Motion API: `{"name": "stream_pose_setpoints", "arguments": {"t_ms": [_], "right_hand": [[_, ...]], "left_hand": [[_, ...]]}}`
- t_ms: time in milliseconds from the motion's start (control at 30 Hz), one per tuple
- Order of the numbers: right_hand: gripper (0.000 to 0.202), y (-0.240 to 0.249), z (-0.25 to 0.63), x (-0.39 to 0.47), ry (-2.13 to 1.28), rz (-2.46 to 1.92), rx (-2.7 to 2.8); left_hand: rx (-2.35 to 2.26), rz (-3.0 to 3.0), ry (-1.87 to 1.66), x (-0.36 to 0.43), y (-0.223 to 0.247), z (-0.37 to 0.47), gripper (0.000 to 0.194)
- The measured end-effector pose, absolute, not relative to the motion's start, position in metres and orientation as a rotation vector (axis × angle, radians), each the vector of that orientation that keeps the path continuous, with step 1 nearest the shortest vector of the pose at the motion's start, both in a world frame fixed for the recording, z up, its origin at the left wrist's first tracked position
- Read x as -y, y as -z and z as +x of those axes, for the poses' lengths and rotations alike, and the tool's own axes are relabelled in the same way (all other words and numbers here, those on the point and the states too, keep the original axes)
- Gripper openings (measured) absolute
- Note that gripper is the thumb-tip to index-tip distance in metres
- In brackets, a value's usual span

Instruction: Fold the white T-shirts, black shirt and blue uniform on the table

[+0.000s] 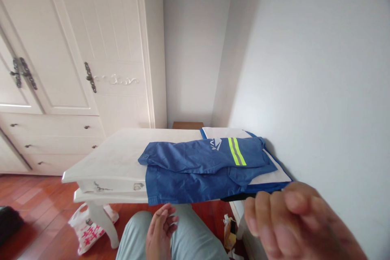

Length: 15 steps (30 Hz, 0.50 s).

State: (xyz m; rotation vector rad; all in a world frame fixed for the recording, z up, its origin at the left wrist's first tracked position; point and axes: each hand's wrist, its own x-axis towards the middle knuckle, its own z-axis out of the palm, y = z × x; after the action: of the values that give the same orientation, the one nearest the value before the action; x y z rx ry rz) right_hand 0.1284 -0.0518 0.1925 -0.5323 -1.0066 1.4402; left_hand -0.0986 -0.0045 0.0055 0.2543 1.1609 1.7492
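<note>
A blue work garment [183, 185], apparently a jacket, lies folded on the white table, with one sleeve [189, 155] laid lengthwise across it. The sleeve carries a yellow-and-grey reflective band [237, 151] and a white print. White panels show at the garment's right end. Just below its lower left edge, my left hand [161, 229] hangs over my lap, fingers loosely bent and apart, holding nothing visible. My right hand [283, 217], close to the camera, is in front of the garment's lower right corner with its fingers curled in. Its palm is hidden, so any contents cannot be seen.
The white table [115, 154] has carved drawer fronts and curved legs. Under it stand a white plastic bag [88, 229] with red print and some packaging [230, 233]. A wardrobe [122, 48] rises at the left; a pale wall [319, 69] borders the right.
</note>
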Motion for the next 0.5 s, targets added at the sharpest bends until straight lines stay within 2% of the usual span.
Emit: {"name": "stream_pose_setpoints", "arguments": {"t_ms": [67,200,333,433,500], "right_hand": [[0.027,-0.196,0.105,0.044,-1.428,-0.525,0.887],[0.042,-0.182,0.082,0.022,-1.593,-0.553,0.725],[0.048,-0.162,0.081,0.005,-1.694,-0.542,0.626],[0.049,-0.157,0.084,-0.001,-1.729,-0.545,0.621],[0.050,-0.155,0.087,-0.005,-1.737,-0.545,0.614]], "left_hand": [[-1.159,0.281,-1.795,0.006,-0.011,-0.102,0.047],[-1.278,0.430,-1.927,0.000,-0.035,-0.096,0.047],[-1.459,0.920,-1.926,-0.033,-0.068,-0.079,0.039],[-1.678,1.468,-1.721,-0.071,-0.088,-0.073,0.036],[-1.797,1.807,-1.426,-0.095,-0.092,-0.075,0.050]]}}
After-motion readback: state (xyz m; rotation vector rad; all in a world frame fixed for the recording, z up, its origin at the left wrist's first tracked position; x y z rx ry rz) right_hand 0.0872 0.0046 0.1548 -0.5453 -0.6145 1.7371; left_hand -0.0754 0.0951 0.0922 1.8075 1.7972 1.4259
